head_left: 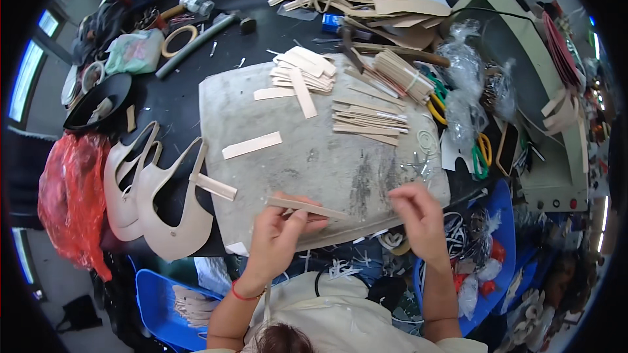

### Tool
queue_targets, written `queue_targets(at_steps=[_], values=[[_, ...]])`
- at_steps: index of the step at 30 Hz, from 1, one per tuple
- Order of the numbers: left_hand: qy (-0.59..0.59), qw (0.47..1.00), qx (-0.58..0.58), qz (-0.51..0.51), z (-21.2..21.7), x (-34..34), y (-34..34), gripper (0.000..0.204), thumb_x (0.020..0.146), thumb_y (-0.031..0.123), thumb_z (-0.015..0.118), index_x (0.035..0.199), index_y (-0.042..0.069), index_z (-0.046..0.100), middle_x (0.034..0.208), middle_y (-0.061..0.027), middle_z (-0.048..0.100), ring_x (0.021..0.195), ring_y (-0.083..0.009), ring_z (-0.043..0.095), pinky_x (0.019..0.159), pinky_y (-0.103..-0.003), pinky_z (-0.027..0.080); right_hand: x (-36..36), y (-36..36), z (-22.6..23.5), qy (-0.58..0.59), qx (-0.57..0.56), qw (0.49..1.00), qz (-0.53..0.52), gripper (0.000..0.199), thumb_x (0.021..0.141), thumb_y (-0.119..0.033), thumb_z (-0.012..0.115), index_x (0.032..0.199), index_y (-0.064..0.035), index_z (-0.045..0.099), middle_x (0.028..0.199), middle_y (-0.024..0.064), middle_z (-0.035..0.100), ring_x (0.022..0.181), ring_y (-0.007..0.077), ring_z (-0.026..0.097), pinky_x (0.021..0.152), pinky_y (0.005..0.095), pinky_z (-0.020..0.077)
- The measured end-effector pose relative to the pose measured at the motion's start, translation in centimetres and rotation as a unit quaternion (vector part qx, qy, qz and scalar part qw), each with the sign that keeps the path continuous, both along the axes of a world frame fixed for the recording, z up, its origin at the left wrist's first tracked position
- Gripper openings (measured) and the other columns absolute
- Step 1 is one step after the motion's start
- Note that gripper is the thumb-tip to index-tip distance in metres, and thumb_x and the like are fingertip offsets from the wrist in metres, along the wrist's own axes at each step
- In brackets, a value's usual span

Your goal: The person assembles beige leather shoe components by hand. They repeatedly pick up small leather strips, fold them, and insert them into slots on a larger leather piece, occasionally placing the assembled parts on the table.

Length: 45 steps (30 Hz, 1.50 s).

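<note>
My left hand (276,238) grips a narrow beige leather strip (314,208) between thumb and fingers, its free end pointing right. My right hand (418,217) is raised to the right of that strip, apart from it, its fingers curled in toward the thumb. Whatever those fingertips may hold is too small to make out. Both hands are over the near edge of a worn, stained grey board (261,176). Beyond my left hand lies a single flat leather strip (252,145). Folded strips (369,119) lie stacked farther right, and wider pale strips (301,72) are piled at the back.
Curved leather pieces (175,235) hang over the table's left edge beside a red plastic bag (69,199). A hammer (203,42), a banded strip bundle (405,75) and yellow-handled scissors (437,110) lie farther back. Blue bins (154,314) stand below the table, and a pale machine (546,176) stands right.
</note>
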<state>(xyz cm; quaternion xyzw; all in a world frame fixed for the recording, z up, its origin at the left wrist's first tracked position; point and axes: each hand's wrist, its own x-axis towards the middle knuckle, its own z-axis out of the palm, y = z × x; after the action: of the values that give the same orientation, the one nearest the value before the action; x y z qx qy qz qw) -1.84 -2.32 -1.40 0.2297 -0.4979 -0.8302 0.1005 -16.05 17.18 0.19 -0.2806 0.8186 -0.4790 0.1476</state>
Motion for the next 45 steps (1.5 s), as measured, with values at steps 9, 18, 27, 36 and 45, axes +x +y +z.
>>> queue_targets(at_steps=[9, 18, 27, 36, 45], values=[[0.02, 1.0, 0.011, -0.017, -0.4, 0.4, -0.2, 0.01, 0.095, -0.002, 0.041, 0.098, -0.009, 0.047, 0.109, -0.017, 0.053, 0.102, -0.0238, 0.06, 0.09, -0.035, 0.056, 2.4, -4.7, 0.2, -0.268, -0.034, 0.958, 0.092, 0.023, 0.083, -0.006, 0.07, 0.105, -0.0007, 0.063, 0.083, 0.0046, 0.066, 0.073, 0.0065, 0.06, 0.066, 0.0207, 0.0492], [0.024, 0.999, 0.008, -0.029, -0.4, 0.6, -0.3, 0.01, 0.095, -0.003, 0.041, 0.099, -0.009, 0.047, 0.109, -0.0165, 0.053, 0.102, -0.0232, 0.061, 0.09, -0.035, 0.055, 2.1, -4.9, 0.1, -0.294, -0.016, 0.948, 0.118, 0.025, 0.084, 0.001, 0.067, 0.107, 0.0018, 0.058, 0.09, 0.0036, 0.063, 0.081, 0.0061, 0.06, 0.071, 0.0193, 0.0494], [0.039, 0.999, 0.022, -0.017, 0.1, 0.8, -0.8, 0.01, 0.095, 0.0, 0.042, 0.099, -0.007, 0.049, 0.108, -0.0163, 0.055, 0.099, -0.0236, 0.062, 0.088, -0.035, 0.056, 2.3, -5.4, 1.0, -0.188, 0.045, 0.978, 0.08, 0.024, 0.081, -0.009, 0.073, 0.099, -0.0003, 0.06, 0.082, 0.004, 0.063, 0.07, 0.0059, 0.058, 0.061, 0.0215, 0.0474], [0.026, 0.998, 0.042, 0.043, 0.0, 0.9, -1.2, 0.014, 0.094, 0.003, 0.047, 0.104, -0.005, 0.054, 0.106, -0.0125, 0.058, 0.099, -0.0183, 0.06, 0.087, -0.033, 0.054, 2.0, -6.2, 1.8, 0.193, -0.011, 0.969, 0.153, 0.043, 0.07, -0.006, 0.077, 0.11, -0.0026, 0.06, 0.088, 0.0113, 0.064, 0.074, 0.0241, 0.062, 0.07, 0.0336, 0.0497], [-0.202, 0.691, -0.664, 0.201, 2.5, 5.8, -9.8, 0.03, 0.082, 0.008, 0.064, 0.111, 0.001, 0.059, 0.108, -0.017, 0.06, 0.101, -0.0342, 0.056, 0.088, -0.04, 0.044, 4.0, -8.3, 0.8, 0.167, -0.025, 0.98, 0.103, 0.015, 0.086, 0.003, 0.057, 0.1, 0.0007, 0.061, 0.095, 0.0165, 0.064, 0.08, 0.0316, 0.063, 0.071, 0.035, 0.0498]])
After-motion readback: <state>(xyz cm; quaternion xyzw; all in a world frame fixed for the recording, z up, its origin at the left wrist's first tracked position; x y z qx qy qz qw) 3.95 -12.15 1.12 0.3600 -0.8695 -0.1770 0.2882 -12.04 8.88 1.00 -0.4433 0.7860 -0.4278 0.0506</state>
